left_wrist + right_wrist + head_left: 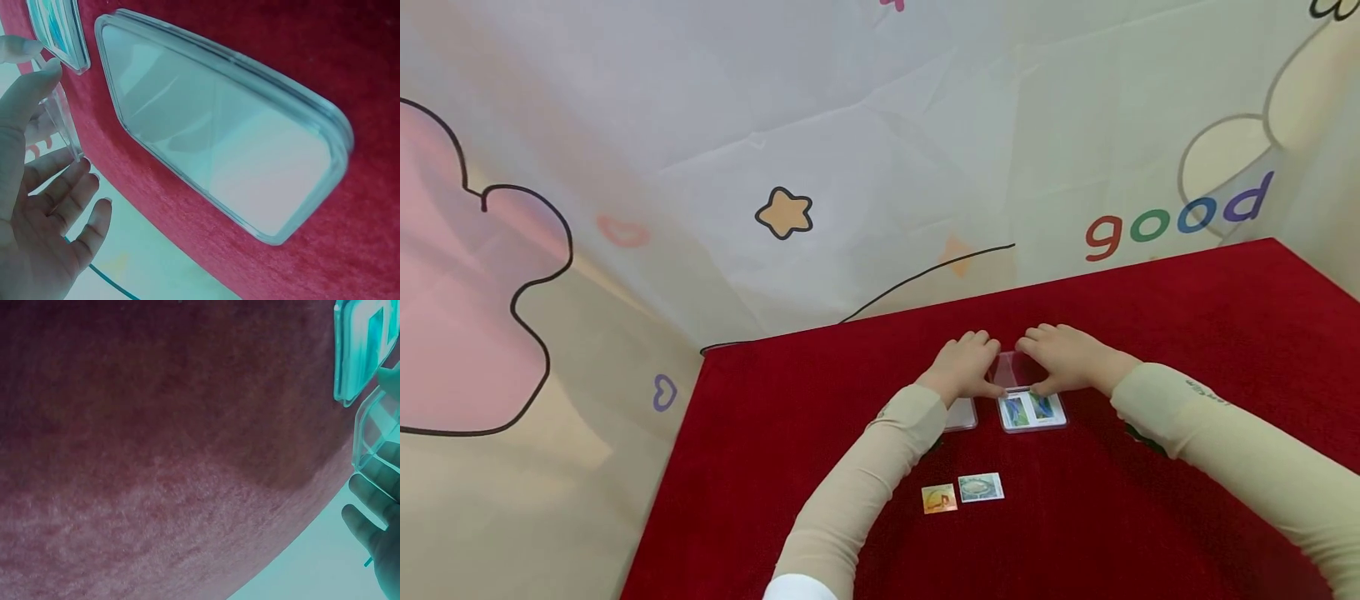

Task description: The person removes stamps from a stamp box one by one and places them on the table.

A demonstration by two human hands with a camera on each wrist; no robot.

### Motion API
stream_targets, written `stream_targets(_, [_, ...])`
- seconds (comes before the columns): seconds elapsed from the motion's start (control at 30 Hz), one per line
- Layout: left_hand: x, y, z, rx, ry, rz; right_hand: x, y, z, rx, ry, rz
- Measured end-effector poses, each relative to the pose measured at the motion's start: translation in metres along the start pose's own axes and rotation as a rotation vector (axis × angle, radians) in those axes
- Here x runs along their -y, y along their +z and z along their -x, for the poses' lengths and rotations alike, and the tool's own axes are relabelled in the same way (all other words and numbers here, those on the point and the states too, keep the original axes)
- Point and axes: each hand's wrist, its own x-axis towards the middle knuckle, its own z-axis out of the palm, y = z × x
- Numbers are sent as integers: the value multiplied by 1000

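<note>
Both hands hold a clear plastic lid (1011, 369) between them, tilted up by the far edge of a shallow clear case (1030, 410). Two blue-green stamps lie side by side on the case's white insert. My left hand (964, 367) grips the lid's left side, thumb at the near edge and fingertips at the far edge. On the opposite side, my right hand (1067, 358) grips it the same way, its thumb close over the case. In the right wrist view, the lid (378, 422) shows partly behind the fingers.
A second clear case with a white insert (212, 125) lies left of the first, partly under the left forearm in the head view. Nearer on the red cloth (1075, 517) are an orange-gold stamp (939, 498) and a grey-green stamp (981, 487). A printed curtain (865, 192) hangs behind.
</note>
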Motion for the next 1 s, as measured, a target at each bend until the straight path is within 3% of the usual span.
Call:
stream_targets(0.6, [6, 10, -9, -14, -27, 17, -6, 8, -9, -7, 29, 5])
stream_targets(1.0, [2, 15, -13, 12, -62, 55, -10, 12, -10, 25, 80, -72])
